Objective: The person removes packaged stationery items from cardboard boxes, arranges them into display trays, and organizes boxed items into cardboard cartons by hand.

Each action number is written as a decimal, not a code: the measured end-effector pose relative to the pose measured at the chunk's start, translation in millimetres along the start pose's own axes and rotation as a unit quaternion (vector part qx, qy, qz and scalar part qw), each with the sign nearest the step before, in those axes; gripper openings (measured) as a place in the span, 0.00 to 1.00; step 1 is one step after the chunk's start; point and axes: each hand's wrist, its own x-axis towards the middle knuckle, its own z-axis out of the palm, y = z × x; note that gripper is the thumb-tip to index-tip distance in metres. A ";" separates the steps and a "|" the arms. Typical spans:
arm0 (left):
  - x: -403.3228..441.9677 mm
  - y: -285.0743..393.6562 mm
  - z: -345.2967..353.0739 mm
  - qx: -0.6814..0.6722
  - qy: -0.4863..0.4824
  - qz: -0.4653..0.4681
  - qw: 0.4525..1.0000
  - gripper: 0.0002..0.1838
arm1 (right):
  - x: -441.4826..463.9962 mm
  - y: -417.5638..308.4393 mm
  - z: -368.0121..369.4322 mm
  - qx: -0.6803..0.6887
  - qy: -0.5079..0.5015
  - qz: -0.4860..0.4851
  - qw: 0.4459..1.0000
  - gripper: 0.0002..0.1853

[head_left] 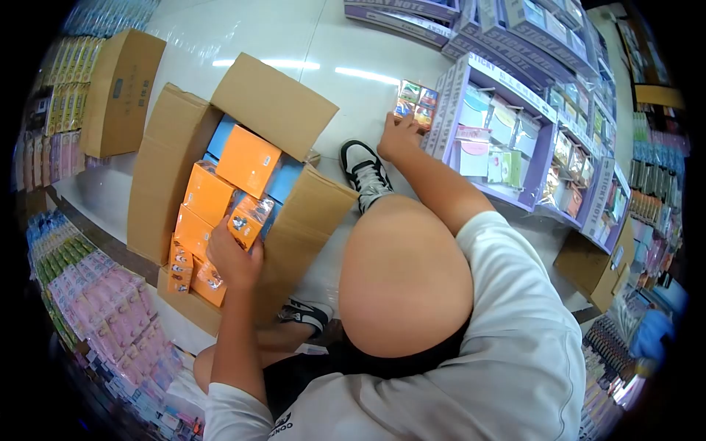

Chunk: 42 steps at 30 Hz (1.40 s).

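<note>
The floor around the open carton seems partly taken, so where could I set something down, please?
Bare floor stretches beyond the far flap of the carton, and continues between that flap and the colourful packs by the right hand. It is crowded inside the carton, with orange boxes, and among the purple displays.

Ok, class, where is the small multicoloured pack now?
In the head view, the pack is right of the open cardboard box, at the right hand, beside the purple display.
</note>
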 end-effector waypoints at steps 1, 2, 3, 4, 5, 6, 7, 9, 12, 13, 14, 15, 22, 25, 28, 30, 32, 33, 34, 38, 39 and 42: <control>0.7 0.3 1.7 0.010 0.011 0.002 1.000 0.39 | 6.9 1.7 8.1 0.015 0.020 -0.016 1.000 0.46; -1.4 1.3 3.4 0.020 0.018 0.005 1.000 0.40 | 12.4 7.9 18.0 0.028 0.036 -0.030 0.998 0.48; -5.1 2.9 5.1 0.028 0.023 0.010 0.999 0.40 | 14.6 14.9 26.5 0.043 0.051 -0.041 0.997 0.49; -6.1 1.1 7.6 0.023 0.018 0.011 1.000 0.41 | 19.0 17.1 20.1 0.043 0.038 -0.041 0.997 0.51; -5.2 -3.4 9.2 0.019 0.014 0.012 1.000 0.41 | 22.7 20.0 13.4 0.059 0.038 -0.046 0.996 0.50; -3.4 -6.6 10.0 0.016 0.012 0.014 1.000 0.41 | 26.8 21.9 5.2 0.075 0.041 -0.052 0.995 0.49; -1.0 -7.9 10.2 0.020 0.016 0.019 1.000 0.42 | 31.9 21.6 -5.1 0.093 0.045 -0.059 0.993 0.47; 0.1 -7.5 9.8 0.026 0.022 0.025 0.999 0.42 | 39.7 24.2 -28.7 0.060 0.025 -0.053 0.996 0.46; -0.2 -4.6 10.3 0.037 0.016 0.017 0.999 0.42 | 97.7 42.2 -24.7 0.195 -0.036 -0.125 0.972 0.39; 0.4 -6.7 11.6 0.032 0.038 0.037 0.998 0.41 | 56.3 32.3 -75.8 0.240 -0.018 -0.218 0.946 0.34; 1.3 -10.4 13.2 0.027 0.057 0.057 0.996 0.41 | 20.3 20.1 -112.9 0.418 -0.068 -0.235 0.875 0.26; -0.9 -14.5 14.9 0.022 0.068 0.077 0.995 0.41 | -12.7 17.0 -136.3 0.475 -0.090 -0.272 0.832 0.27; 6.4 0.5 10.8 0.074 0.024 0.019 0.997 0.39 | -177.2 31.3 -215.8 0.413 -0.149 -0.511 0.739 0.29; 3.6 -3.1 12.5 0.093 0.037 0.023 0.995 0.39 | -214.0 40.1 -211.1 0.346 -0.206 -0.557 0.726 0.30; 3.8 -1.0 11.7 0.096 0.036 0.029 0.994 0.40 | -240.5 50.6 -201.7 0.279 -0.269 -0.584 0.713 0.31; 4.6 0.6 10.9 0.096 0.021 0.005 0.995 0.40 | -252.0 57.3 -194.5 0.242 -0.303 -0.594 0.705 0.32; 5.5 3.2 10.8 0.085 0.022 0.013 0.996 0.40 | -259.4 64.1 -190.8 0.224 -0.323 -0.596 0.700 0.33; 6.5 1.9 9.7 0.082 0.023 0.016 0.996 0.40 | -262.9 67.5 -187.0 0.215 -0.333 -0.599 0.695 0.33; 6.3 1.2 10.1 0.066 0.036 0.034 0.997 0.39 | -263.7 69.8 -185.4 0.213 -0.335 -0.600 0.695 0.33; 3.9 -5.3 14.6 0.083 0.055 0.056 0.993 0.39 | -258.2 69.3 -184.2 0.225 -0.326 -0.596 0.699 0.35; 4.0 -4.1 13.5 0.087 0.049 0.051 0.994 0.39 | -252.6 66.6 -184.9 0.234 -0.319 -0.593 0.702 0.35; 4.6 -1.2 10.0 0.095 0.034 0.041 0.994 0.40 | -225.9 54.8 -180.7 0.264 -0.280 -0.583 0.716 0.36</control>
